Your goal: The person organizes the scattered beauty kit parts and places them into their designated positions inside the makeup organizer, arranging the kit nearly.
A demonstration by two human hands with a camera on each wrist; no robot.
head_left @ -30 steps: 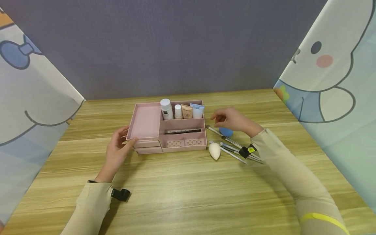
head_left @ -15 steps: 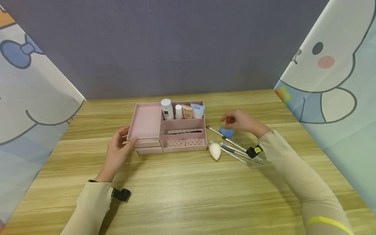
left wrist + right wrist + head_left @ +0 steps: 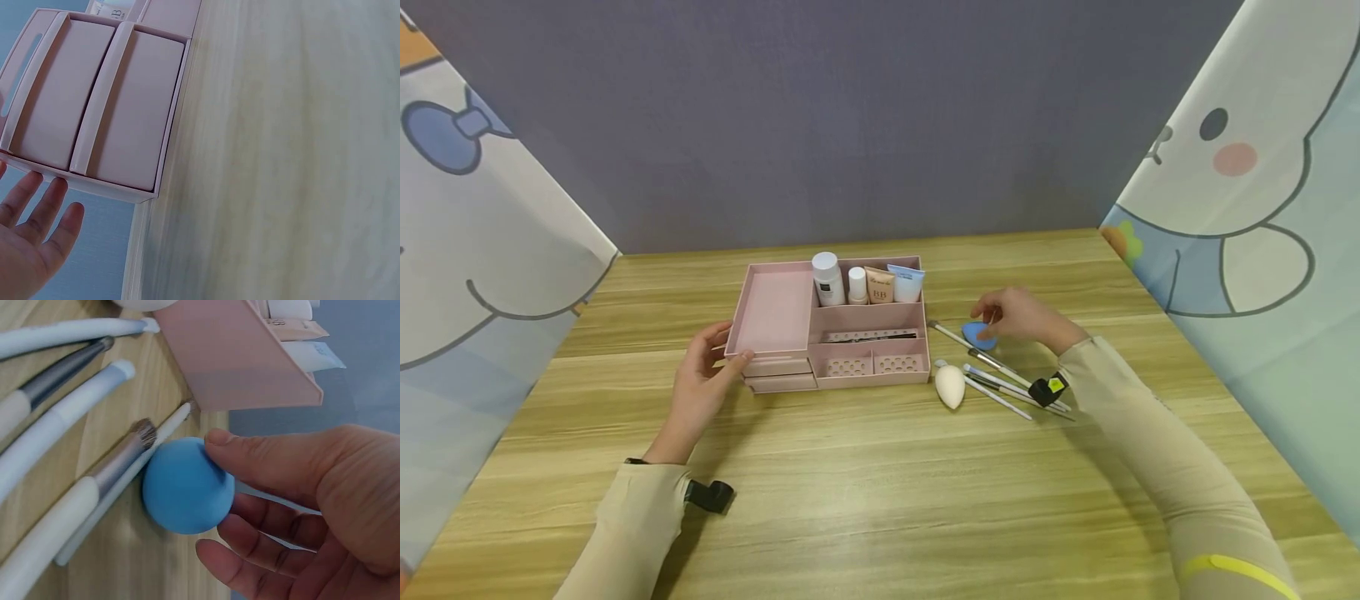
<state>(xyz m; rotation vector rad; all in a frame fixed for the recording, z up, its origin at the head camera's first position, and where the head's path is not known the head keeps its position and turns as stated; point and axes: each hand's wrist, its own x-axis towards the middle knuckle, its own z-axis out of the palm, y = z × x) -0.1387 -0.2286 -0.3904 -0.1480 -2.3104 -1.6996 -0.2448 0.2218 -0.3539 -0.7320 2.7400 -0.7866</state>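
A pink makeup organizer (image 3: 775, 304) with two front drawers (image 3: 134, 106) stands on the table. My left hand (image 3: 696, 387) rests at its left front corner, the thumb on the front edge and the fingers along the side. In the left wrist view, these fingers (image 3: 53, 203) are fairly straight and their tips meet the organizer's side. To the organizer's right, my right hand (image 3: 1022, 318) pinches a blue makeup sponge (image 3: 187, 485), thumb on the near face and fingers behind it. The sponge is close over the makeup brushes (image 3: 1000, 367).
In the organizer's back compartment stand a white bottle (image 3: 828, 282), a smaller white-capped bottle (image 3: 857, 287), a BB cream tube (image 3: 880, 287) and a light blue tube (image 3: 907, 285). Thin dark sticks (image 3: 868, 337) lie in the middle slot. A cream makeup sponge (image 3: 951, 387) sits by the brushes.
My right hand has moved right and slightly nearer, away from the organizer, and has taken hold of the blue makeup sponge. The left hand has stayed at the organizer's corner.
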